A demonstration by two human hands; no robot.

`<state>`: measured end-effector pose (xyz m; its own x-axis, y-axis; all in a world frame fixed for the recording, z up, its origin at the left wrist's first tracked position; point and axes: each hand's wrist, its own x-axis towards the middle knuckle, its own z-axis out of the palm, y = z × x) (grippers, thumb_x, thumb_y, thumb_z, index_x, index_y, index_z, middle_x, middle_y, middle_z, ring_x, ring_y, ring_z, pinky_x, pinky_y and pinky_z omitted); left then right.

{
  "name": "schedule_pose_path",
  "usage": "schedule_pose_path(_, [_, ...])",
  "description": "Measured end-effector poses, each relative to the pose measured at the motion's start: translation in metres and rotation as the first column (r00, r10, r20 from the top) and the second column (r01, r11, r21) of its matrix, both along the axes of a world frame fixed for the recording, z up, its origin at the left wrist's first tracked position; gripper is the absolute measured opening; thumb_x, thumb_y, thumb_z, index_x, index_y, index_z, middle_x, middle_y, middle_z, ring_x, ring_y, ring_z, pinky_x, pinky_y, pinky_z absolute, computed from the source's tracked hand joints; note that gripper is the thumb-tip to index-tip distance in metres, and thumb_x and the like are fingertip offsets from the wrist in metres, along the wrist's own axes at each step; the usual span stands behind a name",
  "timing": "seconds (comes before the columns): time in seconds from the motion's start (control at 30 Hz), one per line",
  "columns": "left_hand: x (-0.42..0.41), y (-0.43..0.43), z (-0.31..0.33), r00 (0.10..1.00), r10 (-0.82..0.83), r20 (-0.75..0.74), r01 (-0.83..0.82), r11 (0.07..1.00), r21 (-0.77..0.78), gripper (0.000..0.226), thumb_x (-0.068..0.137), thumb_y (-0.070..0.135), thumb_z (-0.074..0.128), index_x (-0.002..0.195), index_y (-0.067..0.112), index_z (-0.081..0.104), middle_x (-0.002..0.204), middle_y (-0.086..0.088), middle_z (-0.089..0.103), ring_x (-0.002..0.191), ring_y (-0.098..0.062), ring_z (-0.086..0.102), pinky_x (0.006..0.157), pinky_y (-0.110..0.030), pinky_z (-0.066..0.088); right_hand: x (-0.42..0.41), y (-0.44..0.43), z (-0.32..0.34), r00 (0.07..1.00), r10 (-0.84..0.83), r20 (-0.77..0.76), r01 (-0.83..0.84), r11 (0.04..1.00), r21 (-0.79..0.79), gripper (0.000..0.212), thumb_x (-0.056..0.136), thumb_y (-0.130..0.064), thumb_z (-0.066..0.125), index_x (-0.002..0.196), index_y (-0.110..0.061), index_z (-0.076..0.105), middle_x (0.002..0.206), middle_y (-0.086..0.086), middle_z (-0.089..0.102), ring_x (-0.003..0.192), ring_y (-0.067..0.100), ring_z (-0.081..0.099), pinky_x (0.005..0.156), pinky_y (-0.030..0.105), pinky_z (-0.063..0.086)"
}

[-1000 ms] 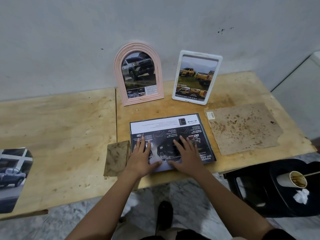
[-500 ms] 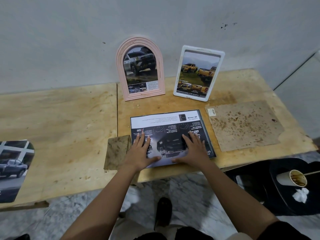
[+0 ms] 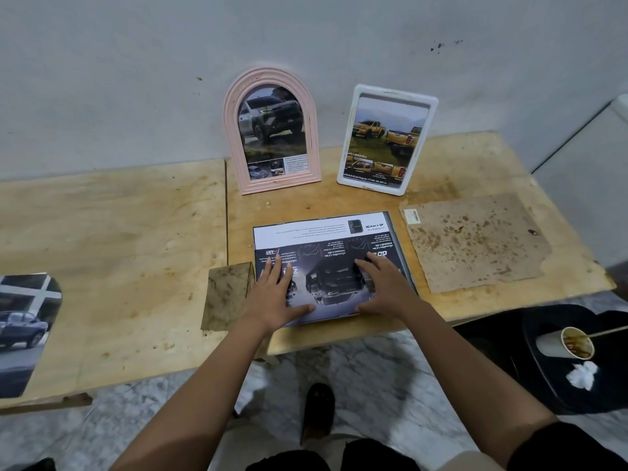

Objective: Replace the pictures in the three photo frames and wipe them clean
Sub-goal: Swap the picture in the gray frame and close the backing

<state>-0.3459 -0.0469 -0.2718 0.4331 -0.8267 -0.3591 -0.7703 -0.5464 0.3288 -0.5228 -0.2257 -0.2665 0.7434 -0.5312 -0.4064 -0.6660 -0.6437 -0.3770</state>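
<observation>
Right now both hands lie flat on a dark truck picture near the front edge of the table. The left hand and the right hand have their fingers straight and spread, palms down, pinching nothing. To me this looks like smoothing the sheet and squaring it up. A thin dark frame shows along the picture's right side, so the sheet seems to lie on the third frame. I cannot tell whether it is seated inside or only resting on top.

A stained backing board lies just beside it on the right, probably taken off so the print can go in. A small brown piece, perhaps the stand, lies touching the picture's left edge.

At the back, a pink arched frame and a white frame lean upright against the wall, each showing a truck picture. They are likely parked there out of the way.

Far to the left lies an arch-cut picture, loose on the table, well apart from the hands. Nothing for wiping is in either hand, so the cleaning is probably not yet under way.
</observation>
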Motion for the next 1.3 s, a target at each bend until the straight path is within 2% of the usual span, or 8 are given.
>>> schedule_pose_path(0.2, [-0.003,-0.001,0.001,1.000,0.008,0.012,-0.008,0.999,0.031,0.107,0.074,0.074,0.051,0.151,0.017,0.002,0.157,-0.004,-0.018,0.144,-0.023,-0.016,0.118,-0.038,0.005,0.000,0.002,0.003,0.998,0.063,-0.016,-0.062,0.998,0.022,0.084,0.077,-0.033,0.073,0.145,-0.031,0.025,0.156,-0.005,0.010,0.145,0.020,0.001,0.114,0.059,0.006])
schedule_pose_path(0.33, [-0.010,-0.006,0.003,0.999,0.016,0.041,-0.017,0.999,0.039,0.111,0.073,0.074,0.052,0.151,0.012,0.003,0.157,-0.010,-0.016,0.144,-0.028,-0.016,0.118,-0.040,0.002,0.001,0.003,0.008,0.997,0.072,-0.030,-0.071,0.997,0.017,0.082,0.077,-0.034,0.072,0.145,-0.030,0.026,0.156,-0.005,0.011,0.145,0.020,0.003,0.113,0.061,0.009])
schedule_pose_path(0.57, [-0.011,-0.009,0.004,0.997,0.034,0.071,-0.038,0.998,0.042,0.109,0.073,0.076,0.050,0.151,0.014,0.006,0.158,-0.008,-0.012,0.145,-0.025,-0.012,0.118,-0.038,0.003,0.020,0.016,0.012,0.993,0.072,-0.090,-0.071,0.997,0.020,0.086,0.071,-0.047,0.074,0.142,-0.030,0.028,0.155,-0.004,0.009,0.145,0.025,-0.002,0.109,0.066,0.009])
schedule_pose_path(0.77, [-0.012,-0.012,-0.003,0.992,0.064,0.106,-0.067,0.997,0.027,0.108,0.071,0.079,0.048,0.150,0.015,0.011,0.159,-0.009,-0.007,0.146,-0.026,-0.006,0.117,-0.039,0.007,0.028,0.020,0.012,0.987,0.124,-0.105,-0.128,0.992,-0.024,0.087,0.070,-0.049,0.073,0.142,-0.028,0.029,0.155,-0.004,0.011,0.145,0.028,0.000,0.108,0.067,0.013])
schedule_pose_path(0.9, [-0.009,-0.011,-0.008,0.992,0.046,0.115,-0.051,0.998,0.042,0.111,0.071,0.083,0.041,0.151,0.014,0.007,0.158,-0.009,-0.008,0.146,-0.026,-0.008,0.118,-0.038,0.004,0.033,0.022,0.013,0.985,0.131,-0.111,-0.130,0.991,0.012,0.084,0.072,-0.048,0.071,0.142,-0.028,0.028,0.155,-0.003,0.011,0.144,0.031,0.000,0.106,0.070,0.015])
schedule_pose_path(1.1, [-0.006,-0.007,-0.004,0.995,0.001,0.103,-0.007,0.998,0.058,0.112,0.071,0.086,0.030,0.151,0.013,0.003,0.158,-0.009,-0.013,0.145,-0.026,-0.013,0.118,-0.038,0.001,0.027,0.016,0.013,0.978,0.166,-0.128,-0.168,0.986,-0.003,0.077,0.076,-0.037,0.070,0.141,-0.031,0.028,0.156,-0.007,0.012,0.145,0.024,0.002,0.110,0.061,0.021])
schedule_pose_path(1.23, [-0.004,-0.004,-0.005,0.995,-0.011,0.100,0.006,0.999,0.048,0.129,0.050,0.093,0.003,0.151,0.013,0.004,0.158,-0.009,-0.013,0.145,-0.026,-0.013,0.117,-0.038,0.000,0.017,0.009,0.007,0.975,0.203,-0.089,-0.204,0.979,0.005,0.075,0.078,-0.033,0.070,0.142,-0.031,0.031,0.155,-0.008,0.018,0.145,0.020,0.007,0.111,0.056,0.023])
schedule_pose_path(1.3, [-0.001,-0.003,-0.005,0.995,-0.038,0.093,0.032,0.997,0.064,0.120,0.060,0.092,0.013,0.151,0.015,0.003,0.158,-0.007,-0.014,0.145,-0.024,-0.014,0.118,-0.037,0.000,0.012,0.004,0.008,0.975,0.210,-0.074,-0.208,0.977,0.035,0.074,0.078,-0.027,0.069,0.142,-0.030,0.032,0.154,-0.009,0.019,0.145,0.018,0.009,0.111,0.053,0.025])
